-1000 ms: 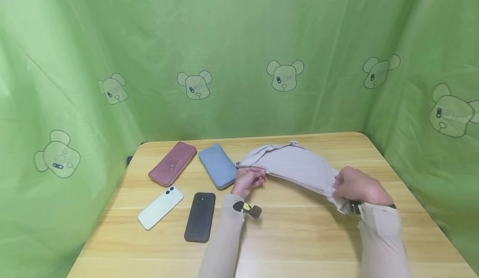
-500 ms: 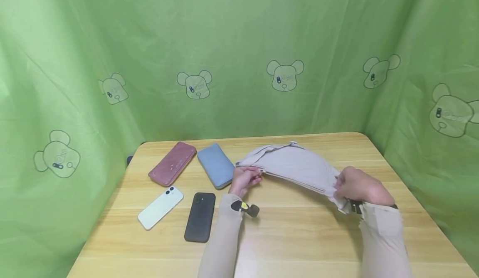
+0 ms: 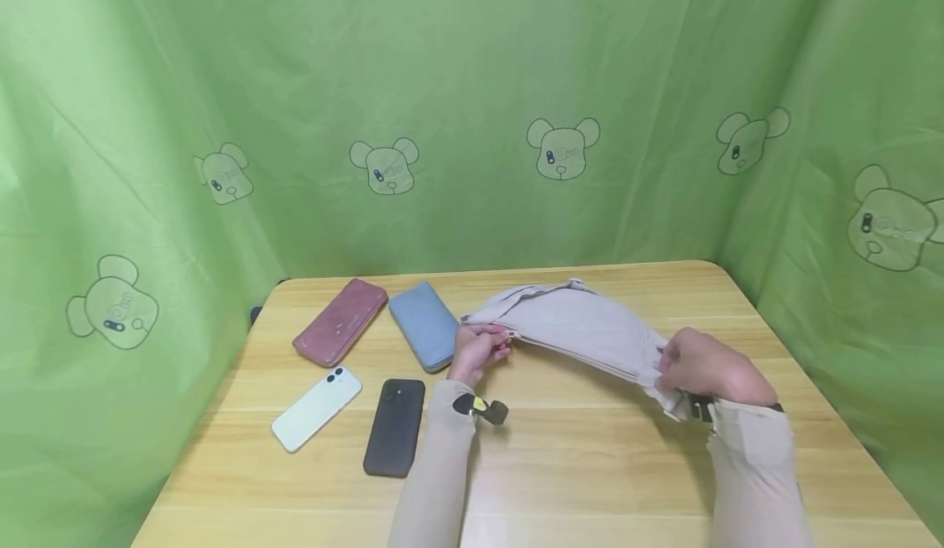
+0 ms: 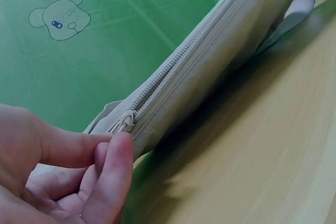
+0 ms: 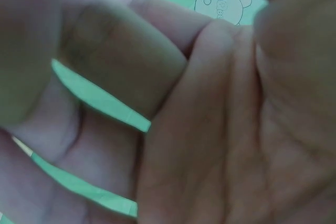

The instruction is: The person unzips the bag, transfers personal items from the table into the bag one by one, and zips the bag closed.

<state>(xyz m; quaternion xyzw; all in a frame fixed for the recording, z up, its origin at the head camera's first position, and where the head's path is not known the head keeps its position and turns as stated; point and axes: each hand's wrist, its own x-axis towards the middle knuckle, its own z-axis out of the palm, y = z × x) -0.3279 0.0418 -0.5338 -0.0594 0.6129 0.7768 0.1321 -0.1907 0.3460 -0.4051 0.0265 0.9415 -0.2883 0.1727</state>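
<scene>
A pale grey-beige crescent-shaped bag [image 3: 568,319] rests on the table, its long zipper [image 4: 168,72] along the edge facing me. With thumb and finger, my left hand [image 3: 475,353] pinches the zipper pull [image 4: 126,121] at the bag's left end. Close by in the left wrist view, the zipper teeth stand parted beside the slider and run together farther along. My right hand [image 3: 704,365] grips the bag's right end with curled fingers. In the right wrist view my own palm and fingers [image 5: 121,61] fill the picture and hide the bag.
Left of the bag lie a blue wallet [image 3: 425,327] and a dark pink wallet [image 3: 341,323]. Nearer me are a white phone [image 3: 317,409] and a black phone [image 3: 394,427], beside my left forearm. A green curtain [image 3: 472,81] surrounds the wooden table [image 3: 590,474].
My left hand has shifted slightly leftward with the zipper pull toward the bag's left end. The blue wallet moved a little left early on. My right hand stays in place on the bag.
</scene>
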